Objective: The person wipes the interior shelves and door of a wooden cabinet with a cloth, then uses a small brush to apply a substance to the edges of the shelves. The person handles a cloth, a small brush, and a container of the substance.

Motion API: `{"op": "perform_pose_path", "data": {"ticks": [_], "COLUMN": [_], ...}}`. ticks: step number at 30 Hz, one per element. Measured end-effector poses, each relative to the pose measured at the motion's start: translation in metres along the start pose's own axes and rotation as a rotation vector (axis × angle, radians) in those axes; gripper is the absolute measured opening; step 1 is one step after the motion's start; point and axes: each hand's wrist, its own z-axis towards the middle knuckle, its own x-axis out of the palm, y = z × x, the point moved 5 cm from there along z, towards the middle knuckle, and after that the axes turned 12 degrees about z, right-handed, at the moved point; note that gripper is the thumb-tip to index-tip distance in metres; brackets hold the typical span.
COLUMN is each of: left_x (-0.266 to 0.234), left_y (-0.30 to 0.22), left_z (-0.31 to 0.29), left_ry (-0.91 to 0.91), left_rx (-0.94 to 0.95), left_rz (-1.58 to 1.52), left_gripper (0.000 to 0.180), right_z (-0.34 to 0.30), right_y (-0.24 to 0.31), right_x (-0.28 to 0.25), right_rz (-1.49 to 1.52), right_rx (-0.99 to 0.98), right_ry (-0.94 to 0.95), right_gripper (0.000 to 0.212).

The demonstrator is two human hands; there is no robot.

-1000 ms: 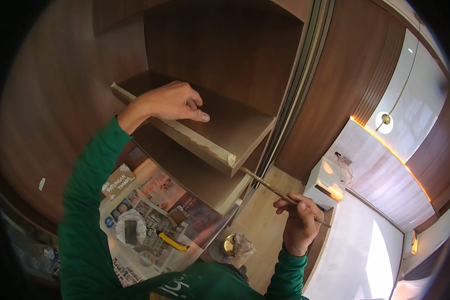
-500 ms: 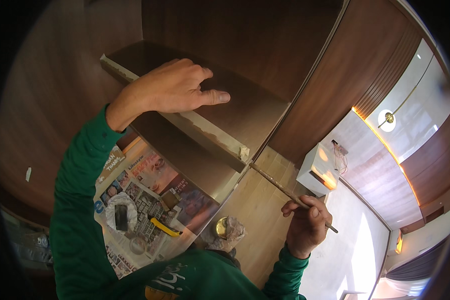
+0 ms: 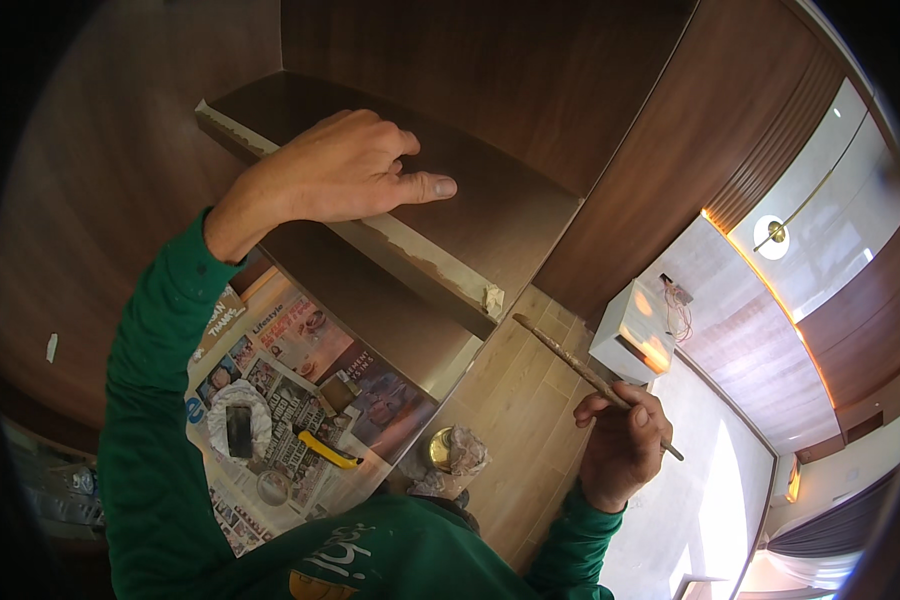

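Observation:
My left hand (image 3: 345,165) lies over the front of a dark brown wooden shelf (image 3: 500,190), thumb stretched out and fingers loosely bent, holding nothing. Pale masking tape (image 3: 410,245) with a ragged edge runs along the shelf's front, ending in a crumpled bit at the right. In my right hand (image 3: 625,445) is a thin paintbrush (image 3: 568,358), pinched between thumb and fingers. Its tip points up and left, just right of the shelf's end and apart from it.
Below the shelf, newspaper (image 3: 295,340) bears a yellow utility knife (image 3: 330,450), a white cloth (image 3: 260,420) with a dark block on it, and a small round lid (image 3: 273,487). A paper-wrapped can (image 3: 457,455) stands over the wood-look floor (image 3: 520,400). A white box unit (image 3: 630,335) is further right.
The paintbrush tip has come away from the shelf's end, shifting right and slightly up. My right hand has moved a little right. My left hand stays in about the same place.

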Motion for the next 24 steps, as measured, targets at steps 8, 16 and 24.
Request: {"op": "perform_pose_path", "data": {"ticks": [8,16,24], "left_x": [0.001,0.009,0.005], "left_y": [0.002,0.009,0.006], "left_z": [0.001,0.002,0.001], "left_ry": [-0.186,-0.21,-0.195], "left_rx": [0.091,0.087,0.066], "left_rz": [-0.06,-0.065,-0.071], "left_gripper": [0.069,0.073,0.069], "right_z": [0.003,0.005,0.009], "right_y": [-0.005,-0.005,-0.012], "right_x": [0.002,-0.003,-0.005], "right_rz": [0.011,0.052,0.036], "right_rx": [0.036,0.015,0.043], "right_ry": [0.045,0.018,0.014], "right_gripper": [0.037,0.037,0.037]}}
